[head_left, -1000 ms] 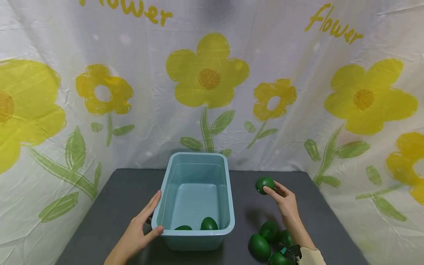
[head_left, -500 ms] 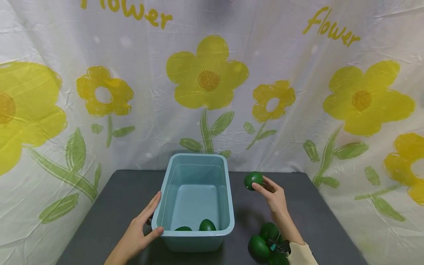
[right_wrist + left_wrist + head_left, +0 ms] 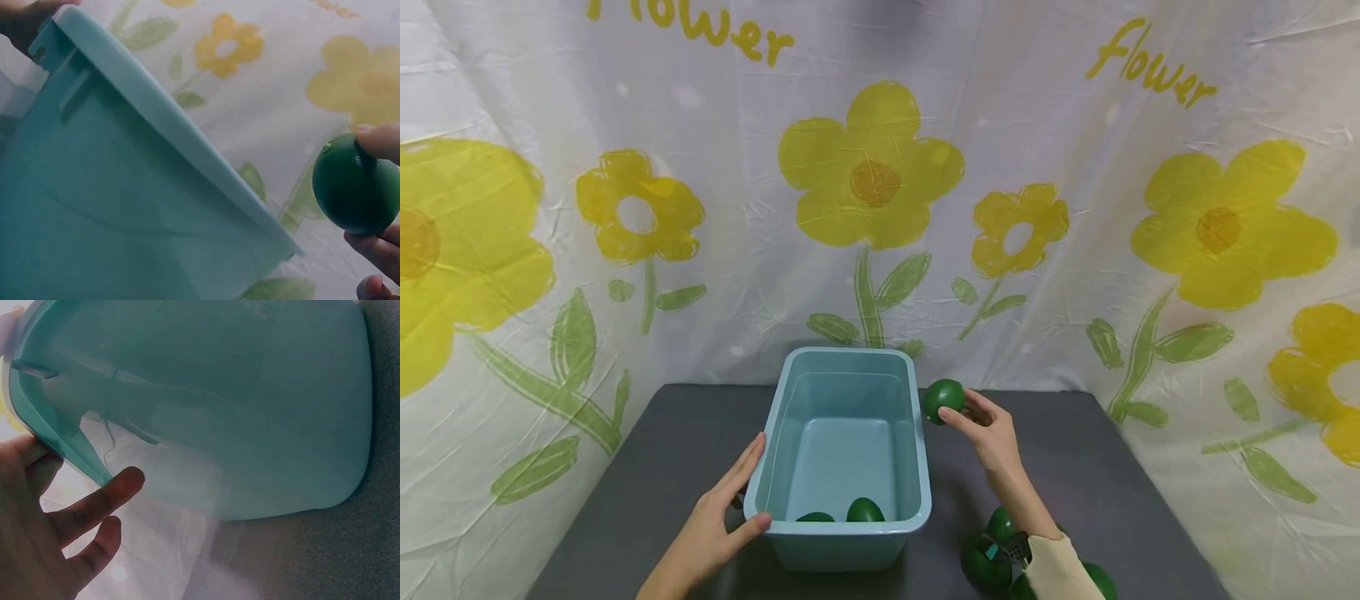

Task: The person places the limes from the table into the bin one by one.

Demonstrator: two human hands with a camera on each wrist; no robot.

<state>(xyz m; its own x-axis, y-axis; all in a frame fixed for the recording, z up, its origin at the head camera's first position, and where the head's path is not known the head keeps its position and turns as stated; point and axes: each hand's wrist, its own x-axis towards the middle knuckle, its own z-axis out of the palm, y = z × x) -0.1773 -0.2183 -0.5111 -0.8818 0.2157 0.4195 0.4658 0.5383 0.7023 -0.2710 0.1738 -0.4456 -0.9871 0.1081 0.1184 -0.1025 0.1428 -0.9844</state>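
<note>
A light blue plastic tub (image 3: 841, 527) stands on the dark table. My left hand (image 3: 703, 533) holds its near left corner, thumb on the front rim and fingers along the left side. In the left wrist view, two fingers (image 3: 100, 500) spread out beside the tub wall. My right hand (image 3: 988, 437) pinches a dark green, egg-shaped fruit (image 3: 943, 400) between thumb and fingers, just outside the right rim. A small pale nub shows on this fruit in the right wrist view. Inside the tub, two similar green fruits (image 3: 865, 510) lie near the front wall, partly hidden by the rim.
Several more green fruits (image 3: 985, 562) lie on the grey table (image 3: 1052, 467) at the front right, partly under the right forearm and its wrist camera (image 3: 1017, 547). A white curtain (image 3: 737, 317) with yellow flowers hangs behind the table and at both sides.
My right hand has carried the fruit leftward and slightly up, from over the right of the table to the tub's right rim. The left hand stays on the corner.
</note>
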